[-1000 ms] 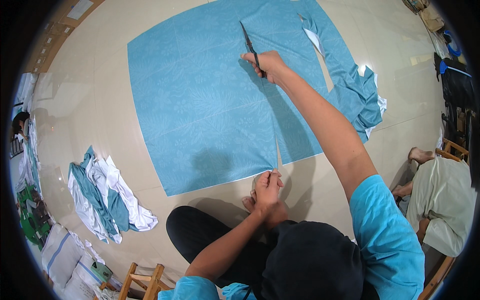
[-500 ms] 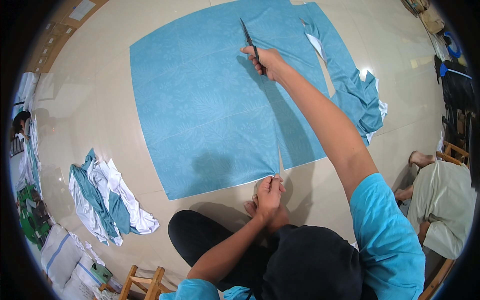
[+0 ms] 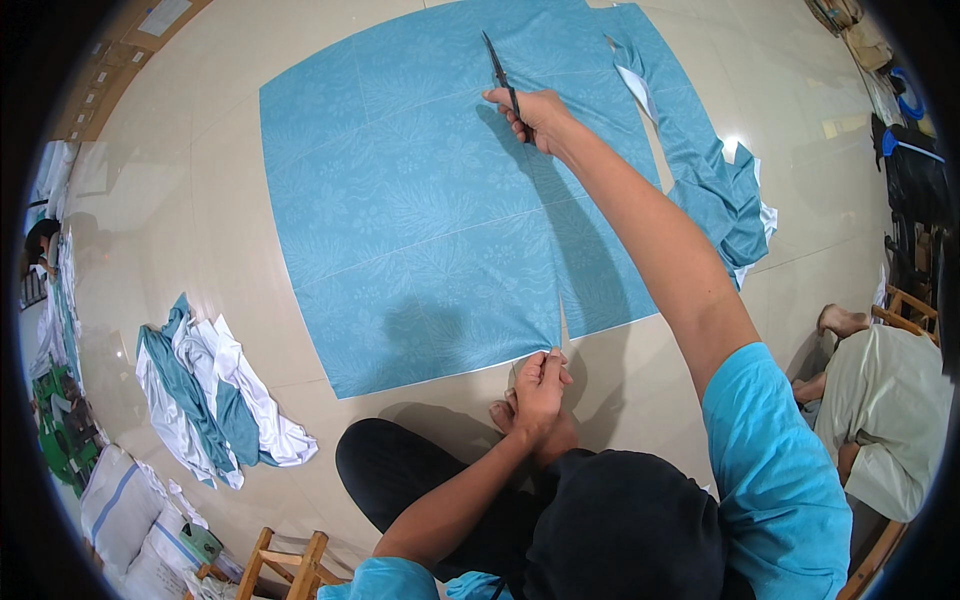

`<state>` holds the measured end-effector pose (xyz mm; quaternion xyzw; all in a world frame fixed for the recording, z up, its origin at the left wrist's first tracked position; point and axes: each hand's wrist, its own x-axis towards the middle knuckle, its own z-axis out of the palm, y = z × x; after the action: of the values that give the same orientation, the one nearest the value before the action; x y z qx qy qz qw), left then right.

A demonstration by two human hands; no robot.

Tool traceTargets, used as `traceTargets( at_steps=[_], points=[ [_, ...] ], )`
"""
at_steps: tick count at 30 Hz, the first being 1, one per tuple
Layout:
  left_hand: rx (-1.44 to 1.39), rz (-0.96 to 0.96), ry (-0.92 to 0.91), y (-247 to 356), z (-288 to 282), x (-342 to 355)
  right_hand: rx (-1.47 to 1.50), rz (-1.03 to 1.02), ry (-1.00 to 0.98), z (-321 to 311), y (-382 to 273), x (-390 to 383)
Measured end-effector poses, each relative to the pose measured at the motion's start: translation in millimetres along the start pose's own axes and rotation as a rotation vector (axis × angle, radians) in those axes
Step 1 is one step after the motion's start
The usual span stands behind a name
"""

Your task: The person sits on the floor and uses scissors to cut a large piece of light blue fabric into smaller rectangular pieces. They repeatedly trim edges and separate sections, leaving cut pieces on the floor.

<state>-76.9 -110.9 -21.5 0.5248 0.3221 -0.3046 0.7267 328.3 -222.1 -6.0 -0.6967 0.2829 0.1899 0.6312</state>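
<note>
The broad teal, leaf-patterned fabric sheet is lying flat on the pale glossy tiled floor, centrally in front of the person. Cutting is partly complete: a narrow slit is opening the near edge, right of its middle, and is running toward the far side. Between the visible gap and the right hand, the edges are lying too close to tell how far the cut is reaching. Beyond the blade tips, the fabric is appearing whole, so the far portion is probably remaining to be cut. On the right, a long crumpled teal strip with a white underside is lying beside a second long gap; its full separation at the far end cannot be confirmed.

The right hand is closing around the handles of the slim black metal scissors, which are pointing toward the far side over the sheet. The blades are appearing close together; their exact opening cannot be told. The left hand is pinching the near edge, just left of the slit, with fingertips drawn together.
</note>
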Motion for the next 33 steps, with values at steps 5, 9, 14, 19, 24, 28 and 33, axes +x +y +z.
traceTargets(
  at_steps=[5,9,14,19,24,28,33],
  points=[
    [-0.001,-0.008,0.001,0.0,-0.5,-0.2,0.003,-0.008,-0.014,0.4,-0.3,-0.1],
    [-0.010,-0.007,0.002,-0.4,-0.2,0.7,0.007,-0.001,-0.009,0.0,-1.9,-0.5],
    [-0.017,-0.004,0.000,-1.2,-0.2,0.4,-0.017,-0.003,-0.022,-0.5,-1.0,1.0],
    [-0.008,-0.046,0.005,-1.2,-1.0,0.8,-0.024,-0.003,-0.022,-0.9,-0.7,2.6],
    [0.021,-0.008,0.007,-2.1,-1.7,0.5,0.028,-0.019,-0.022,-2.7,-8.1,3.6],
    [0.005,-0.033,0.011,-3.6,-1.6,1.0,0.025,-0.029,-0.040,-0.4,-15.9,10.9],
    [0.033,0.028,-0.006,-4.5,-2.9,1.1,0.015,-0.018,0.003,4.2,-19.9,20.1]
  ],
)
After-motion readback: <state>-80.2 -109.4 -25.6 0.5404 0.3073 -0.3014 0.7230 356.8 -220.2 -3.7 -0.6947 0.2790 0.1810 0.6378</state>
